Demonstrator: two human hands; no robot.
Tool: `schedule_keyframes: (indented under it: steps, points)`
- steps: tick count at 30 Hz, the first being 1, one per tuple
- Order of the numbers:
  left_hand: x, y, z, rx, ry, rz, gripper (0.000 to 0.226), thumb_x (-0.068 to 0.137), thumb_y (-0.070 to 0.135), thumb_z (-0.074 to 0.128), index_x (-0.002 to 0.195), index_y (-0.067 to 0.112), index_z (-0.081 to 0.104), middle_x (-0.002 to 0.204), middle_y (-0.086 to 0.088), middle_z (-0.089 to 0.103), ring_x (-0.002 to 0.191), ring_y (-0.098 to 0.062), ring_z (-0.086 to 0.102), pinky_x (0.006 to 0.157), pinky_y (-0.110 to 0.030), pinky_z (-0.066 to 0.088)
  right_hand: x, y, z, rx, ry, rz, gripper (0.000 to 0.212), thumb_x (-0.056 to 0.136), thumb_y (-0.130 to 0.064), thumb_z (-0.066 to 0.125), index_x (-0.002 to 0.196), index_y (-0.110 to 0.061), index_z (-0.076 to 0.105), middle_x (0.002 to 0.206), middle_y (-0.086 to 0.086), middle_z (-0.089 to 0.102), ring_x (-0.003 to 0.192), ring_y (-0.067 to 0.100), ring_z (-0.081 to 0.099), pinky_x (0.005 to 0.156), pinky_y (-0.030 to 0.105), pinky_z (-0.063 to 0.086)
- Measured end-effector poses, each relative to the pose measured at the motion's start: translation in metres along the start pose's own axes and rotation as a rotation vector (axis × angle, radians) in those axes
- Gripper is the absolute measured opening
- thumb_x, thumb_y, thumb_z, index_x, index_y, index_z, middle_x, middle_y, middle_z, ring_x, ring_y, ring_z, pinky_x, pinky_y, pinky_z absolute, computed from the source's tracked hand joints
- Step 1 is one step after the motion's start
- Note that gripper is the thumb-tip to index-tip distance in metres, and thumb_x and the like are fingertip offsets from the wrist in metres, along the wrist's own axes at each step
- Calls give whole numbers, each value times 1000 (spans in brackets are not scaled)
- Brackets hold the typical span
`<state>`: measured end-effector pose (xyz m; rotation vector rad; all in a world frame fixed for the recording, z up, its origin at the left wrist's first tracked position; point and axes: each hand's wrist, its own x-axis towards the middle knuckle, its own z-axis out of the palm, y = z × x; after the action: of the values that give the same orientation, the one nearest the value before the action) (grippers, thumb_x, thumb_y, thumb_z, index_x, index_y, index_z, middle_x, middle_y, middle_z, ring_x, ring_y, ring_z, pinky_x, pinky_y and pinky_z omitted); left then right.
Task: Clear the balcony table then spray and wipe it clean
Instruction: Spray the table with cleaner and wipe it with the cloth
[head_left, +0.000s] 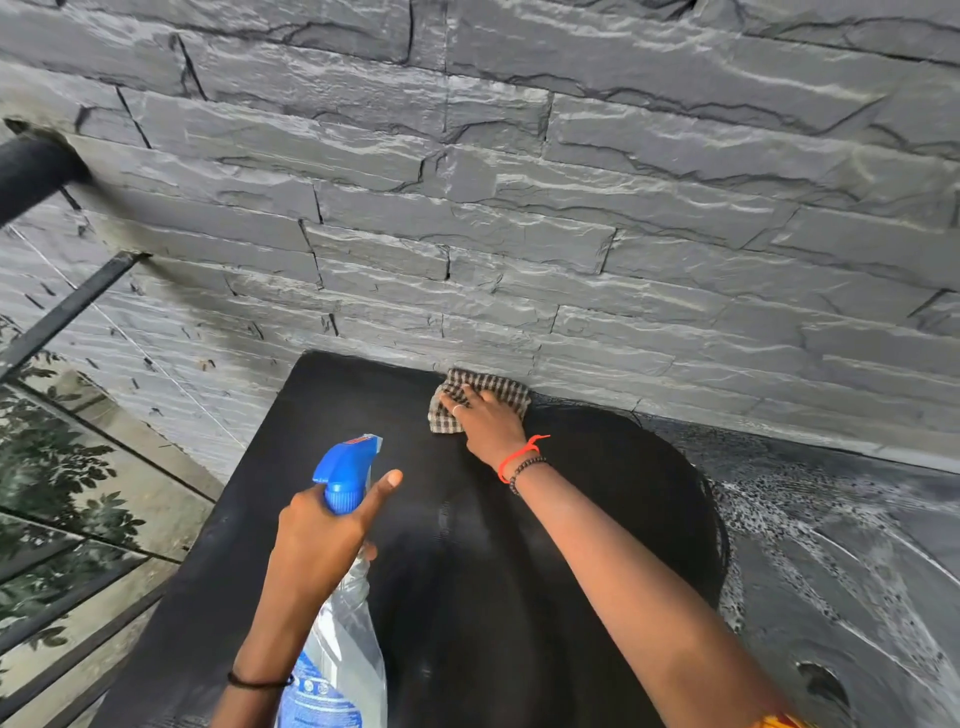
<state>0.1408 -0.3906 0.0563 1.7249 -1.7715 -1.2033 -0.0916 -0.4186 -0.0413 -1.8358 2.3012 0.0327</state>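
**Wiping the far edge**

The left hand (319, 538) curls round the neck of the clear plastic spray bottle with a blue trigger head (347, 631), forefinger held straight. At the black table (467, 582)'s far edge, against the grey stone wall (519, 208), the right hand (488, 422) presses spread fingers on the brown checked cloth (501, 388). The cloth looks soft and limp and will likely bunch, so a flat palm suits it.

Left hand (322, 535) curled in a tight grip; right hand (485, 418) spread flat.
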Motion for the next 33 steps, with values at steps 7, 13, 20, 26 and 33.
schedule_keyframes:
  steps: [7,13,20,26,33]
  points:
    - [-4,-5,4,-31,-17,-9,54,77,55,70,56,7,55,42,-2,61,45,-8,62,51,-22,38,-76,111,9,-46,34,210,79,80,5,49,148,-29,28,154,7,33,134,31,36,110,36,36]
    - [-10,-4,3,-47,-28,-10,55,77,55,71,55,7,54,41,-2,61,42,-8,61,51,-24,38,-157,219,0,-27,-9,616,68,81,2,53,145,-16,37,144,16,46,130,33,45,110,34,32]
    - [-12,-11,-3,-102,-11,-14,51,77,50,73,55,9,52,38,-1,55,37,-9,58,44,-18,37,-113,149,0,10,3,579,46,80,-4,54,126,-8,56,130,17,58,126,31,49,105,37,41]
    - [-10,-15,-7,-98,0,-2,55,75,54,72,55,7,52,39,-1,58,38,-7,58,50,-26,40,-14,0,1,52,-1,25,55,83,1,48,134,-20,49,145,1,45,126,32,42,101,40,42]
    - [-10,-17,-11,-75,39,-32,58,69,57,75,50,11,46,34,2,53,32,-5,51,47,-28,36,70,-64,-14,-102,-114,-129,70,92,-1,43,153,-23,15,157,9,25,143,34,22,115,43,27]
